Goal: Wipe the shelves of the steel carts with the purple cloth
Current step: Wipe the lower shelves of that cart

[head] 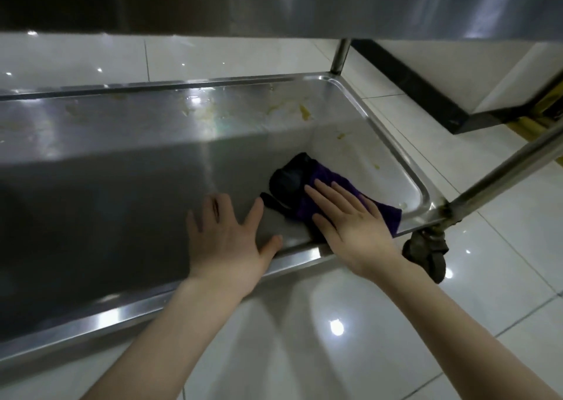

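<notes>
Purple cloth (323, 174) lies toward the right end of the bottom shelf (122, 186), right of frame centre, part bunched. It is pinned under the right hand (350, 226), whose fingers are straight and pressing down, not curled round it. The left hand (231, 241) is at centre frame, fingers spread, palm flat on bare steel by the near rim, holding nothing.

Progress: early on this shelf, I'd judge. Yellowish smears (304, 111) run along the far edge and right end, upper middle of frame, not yet wiped. The left half is in shadow (can't tell clean or dirty). The upper shelf (274, 0) shows only its underside, so its state is unknown.

Counts: one cloth, two hands, one cart, two shelves, two posts (502, 174), one caster (426, 253) at right. No other carts in view.
</notes>
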A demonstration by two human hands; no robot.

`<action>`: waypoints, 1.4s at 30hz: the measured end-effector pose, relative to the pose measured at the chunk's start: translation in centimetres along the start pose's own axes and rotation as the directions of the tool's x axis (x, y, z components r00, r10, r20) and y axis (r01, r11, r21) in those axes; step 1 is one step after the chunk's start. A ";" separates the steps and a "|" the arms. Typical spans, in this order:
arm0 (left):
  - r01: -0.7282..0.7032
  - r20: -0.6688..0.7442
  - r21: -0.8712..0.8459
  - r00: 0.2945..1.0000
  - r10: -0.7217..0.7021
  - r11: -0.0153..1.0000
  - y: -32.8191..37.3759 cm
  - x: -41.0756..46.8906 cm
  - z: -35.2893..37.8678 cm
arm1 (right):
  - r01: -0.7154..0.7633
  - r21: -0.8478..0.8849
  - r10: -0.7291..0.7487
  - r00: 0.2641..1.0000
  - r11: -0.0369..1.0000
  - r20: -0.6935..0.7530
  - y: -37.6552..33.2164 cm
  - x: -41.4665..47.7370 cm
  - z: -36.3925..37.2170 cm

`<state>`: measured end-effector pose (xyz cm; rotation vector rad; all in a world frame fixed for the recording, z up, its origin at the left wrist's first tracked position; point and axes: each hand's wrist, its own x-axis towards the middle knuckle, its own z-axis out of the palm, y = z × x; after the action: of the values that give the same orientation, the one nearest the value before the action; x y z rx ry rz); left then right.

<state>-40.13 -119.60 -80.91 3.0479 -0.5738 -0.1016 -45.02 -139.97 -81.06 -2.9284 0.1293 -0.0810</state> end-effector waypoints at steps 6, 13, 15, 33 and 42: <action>-0.087 -0.086 -0.171 0.994 0.073 0.981 0.5 0.3 1.3 | -0.062 -0.020 0.061 0.997 0.998 -0.043 2.3 10.5 -0.2; -0.068 -0.043 -0.220 0.997 0.060 0.973 1.1 1.8 0.5 | -0.148 0.011 0.149 0.988 0.989 -0.035 2.1 13.3 0.2; -0.058 -0.041 -0.181 0.998 0.051 0.982 1.7 2.1 0.5 | -0.065 0.000 0.065 0.998 0.998 -0.007 2.6 8.2 -0.1; -0.043 -0.005 -0.058 0.999 0.043 0.997 2.1 2.4 1.2 | -0.188 0.004 0.187 0.980 0.982 -0.073 7.5 12.4 -1.5; -0.061 0.013 -0.046 0.998 0.062 0.997 2.0 2.2 1.1 | -0.218 -0.009 0.218 0.976 0.976 -0.019 8.4 4.0 -2.3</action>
<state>-38.86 -122.29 -82.02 2.9850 -0.6562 -0.1325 -41.88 -148.96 -80.38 -2.9032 0.4534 -0.0727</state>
